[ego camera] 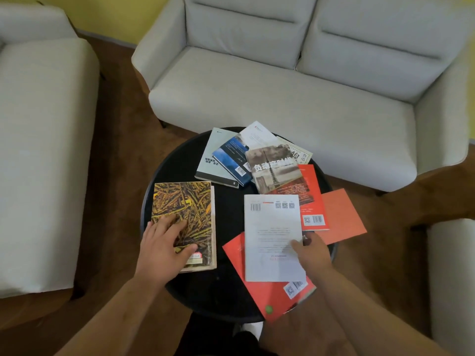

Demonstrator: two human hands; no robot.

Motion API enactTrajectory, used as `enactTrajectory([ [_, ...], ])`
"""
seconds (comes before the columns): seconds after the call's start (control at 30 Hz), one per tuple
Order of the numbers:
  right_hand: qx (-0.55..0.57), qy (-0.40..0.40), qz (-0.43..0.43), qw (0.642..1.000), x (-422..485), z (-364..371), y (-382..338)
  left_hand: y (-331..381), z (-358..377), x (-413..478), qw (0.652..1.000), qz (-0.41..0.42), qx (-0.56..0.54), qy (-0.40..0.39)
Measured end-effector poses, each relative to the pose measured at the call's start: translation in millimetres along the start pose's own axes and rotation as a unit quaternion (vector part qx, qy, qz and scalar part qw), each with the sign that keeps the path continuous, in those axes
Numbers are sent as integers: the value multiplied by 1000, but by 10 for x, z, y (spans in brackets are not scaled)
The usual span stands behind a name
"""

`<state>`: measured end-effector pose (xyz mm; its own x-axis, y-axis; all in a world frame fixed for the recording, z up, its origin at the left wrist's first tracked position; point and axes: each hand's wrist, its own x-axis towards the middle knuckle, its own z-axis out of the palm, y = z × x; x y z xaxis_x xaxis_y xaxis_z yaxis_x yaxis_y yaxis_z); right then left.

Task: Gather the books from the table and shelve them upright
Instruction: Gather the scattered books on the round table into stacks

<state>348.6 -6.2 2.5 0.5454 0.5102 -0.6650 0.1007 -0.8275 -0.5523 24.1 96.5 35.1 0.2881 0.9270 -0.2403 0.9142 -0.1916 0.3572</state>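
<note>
White book (272, 227): right hand (313, 250) pinches, fingers hidden | left hand (162, 242) spread, yellow book (185, 201)

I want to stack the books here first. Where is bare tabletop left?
Bare table shows in the strip between the wheat-cover book and the white book, and at the near edge below them. The far right half is crowded with overlapping books.

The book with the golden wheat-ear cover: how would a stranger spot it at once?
Before the pale grey sofa stands a round black table strewn with books. On its near left side, apart from the others, lies the wheat-ear book under the left hand, the only patterned yellow-brown cover.
</note>
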Motion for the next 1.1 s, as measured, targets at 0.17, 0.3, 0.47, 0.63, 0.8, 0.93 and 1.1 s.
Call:
enactTrajectory([
  [0.17,83,-39,2,996,98,23,-50,3,15,1,1000,-9,-27,9],
  [0.3,148,-103,-4,984,-33,-52,-162,12,-10,-15,999,-8,-48,0],
  [0.47,142,-153,-79,975,-509,-279,-455,263,-81,-146,1000,-4,9,29],
  [0.63,140,-226,-167,949,-976,-513,-611,963,-211,-479,863,-170,-472,-61],
  [0.8,66,-238,-292,924,-1204,-580,-747,789,-272,-416,533,-226,-785,-222],
  [0.93,-43,-195,-378,904,-1186,-539,-789,641,-464,-474,501,-221,-804,-234],
  [1.1,195,-196,-285,918,-1203,-170,-818,448,-493,-461,622,-155,-733,-227],
])
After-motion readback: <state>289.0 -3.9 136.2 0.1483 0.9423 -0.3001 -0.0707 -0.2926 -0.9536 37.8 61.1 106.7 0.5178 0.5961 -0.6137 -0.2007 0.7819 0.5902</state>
